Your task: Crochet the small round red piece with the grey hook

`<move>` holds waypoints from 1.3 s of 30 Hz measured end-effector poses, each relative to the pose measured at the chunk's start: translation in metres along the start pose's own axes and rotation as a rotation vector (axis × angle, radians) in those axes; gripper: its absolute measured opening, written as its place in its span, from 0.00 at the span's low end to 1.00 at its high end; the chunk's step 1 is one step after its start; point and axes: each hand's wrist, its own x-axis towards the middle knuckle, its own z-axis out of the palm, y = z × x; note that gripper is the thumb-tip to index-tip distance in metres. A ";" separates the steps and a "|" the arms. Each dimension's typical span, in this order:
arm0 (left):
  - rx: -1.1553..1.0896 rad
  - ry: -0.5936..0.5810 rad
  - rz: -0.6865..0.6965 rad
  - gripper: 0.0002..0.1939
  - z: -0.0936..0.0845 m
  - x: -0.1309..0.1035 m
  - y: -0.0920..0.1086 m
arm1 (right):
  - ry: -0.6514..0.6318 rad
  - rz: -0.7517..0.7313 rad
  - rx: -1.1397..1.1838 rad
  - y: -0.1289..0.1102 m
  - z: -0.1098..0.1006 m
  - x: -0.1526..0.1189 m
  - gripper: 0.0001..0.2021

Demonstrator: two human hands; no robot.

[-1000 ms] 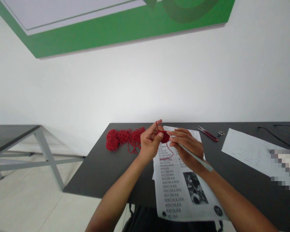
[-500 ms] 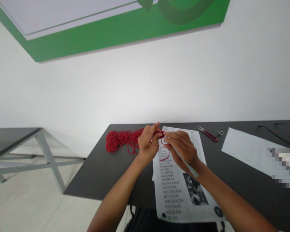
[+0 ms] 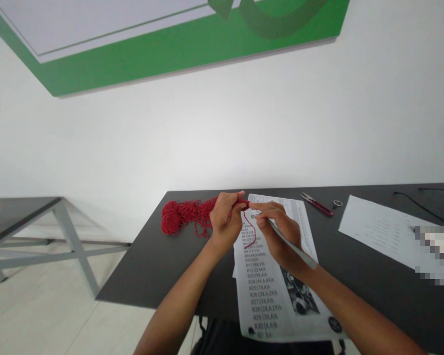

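My left hand is closed around a small piece of red crochet work, pinched between thumb and fingers. In my right hand is a crochet hook with a pale grey handle, its tip pointing at the red work; the very tip is too small to make out. A loose red yarn tail hangs from the work over a printed pattern sheet. Left of my left hand lies a heap of red yarn, partly hidden behind that hand.
Thread snips with red handles and a small metal ring lie at the back right of the dark table. Farther right are a white paper and a pair of glasses. Another table stands at the left.
My right hand has turned, its fingers drawn in closer round the hook, and the handle lies flatter. The yarn tail has shifted slightly left. My left hand has barely moved.
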 end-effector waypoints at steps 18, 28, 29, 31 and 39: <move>-0.257 -0.133 -0.139 0.14 0.007 -0.011 0.005 | -0.054 0.174 0.315 0.025 -0.016 0.023 0.10; -0.329 -0.084 -0.365 0.19 0.015 -0.020 0.010 | -0.041 -0.208 -0.274 0.022 -0.011 0.010 0.11; -0.391 -0.073 -0.456 0.19 0.016 -0.021 0.012 | -0.049 -0.265 -0.333 0.024 -0.011 0.007 0.13; -0.578 -0.061 -0.667 0.20 0.017 -0.020 0.017 | -0.062 -0.346 -0.398 0.027 -0.012 0.003 0.19; -0.890 -0.086 -0.939 0.23 0.013 -0.009 0.013 | -0.043 -0.203 -0.109 0.012 -0.012 0.013 0.08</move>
